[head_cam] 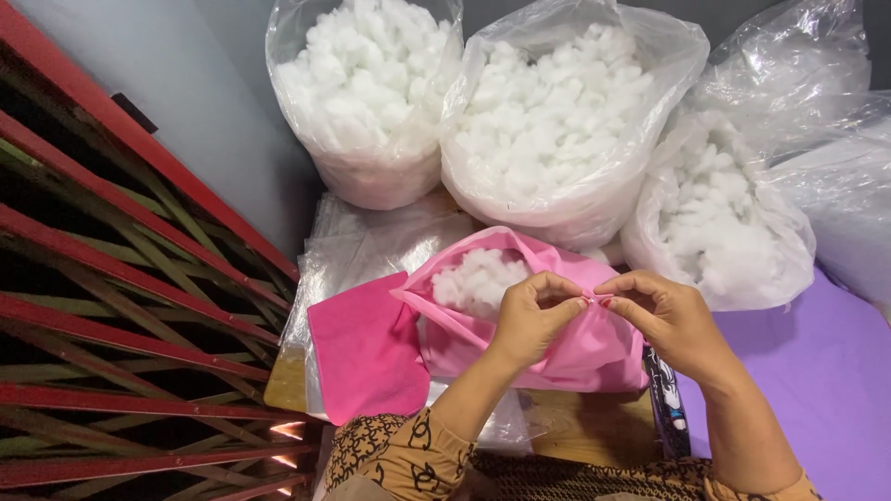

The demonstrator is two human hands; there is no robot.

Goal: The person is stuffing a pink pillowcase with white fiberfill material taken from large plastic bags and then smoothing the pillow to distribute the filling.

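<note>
Nearest the camera, two patterned brown sleeves lead up to the hands. The left hand and right hand meet above the near edge of the wooden tabletop. Each hand is closed in a fingertip pinch on the rim of a pink fabric pouch, the pinch points almost touching at the pouch's upper right edge. Whether a needle or pin sits between the fingertips cannot be told.

The pouch lies directly beneath and just beyond both hands, long axis running left to right. Its open mouth faces away and to the left, exposing white fibre stuffing inside. Both hands sit equally near the rim; the left hand lies closer to the opening.

Just left of the pouch, touching it, lies a flat pink fabric piece on clear plastic sheeting. A dark printed strip lies below the right wrist, beside a purple cloth.

Further off stand three clear plastic bags of stuffing: left, centre, right. A red metal grille fills the left side
</note>
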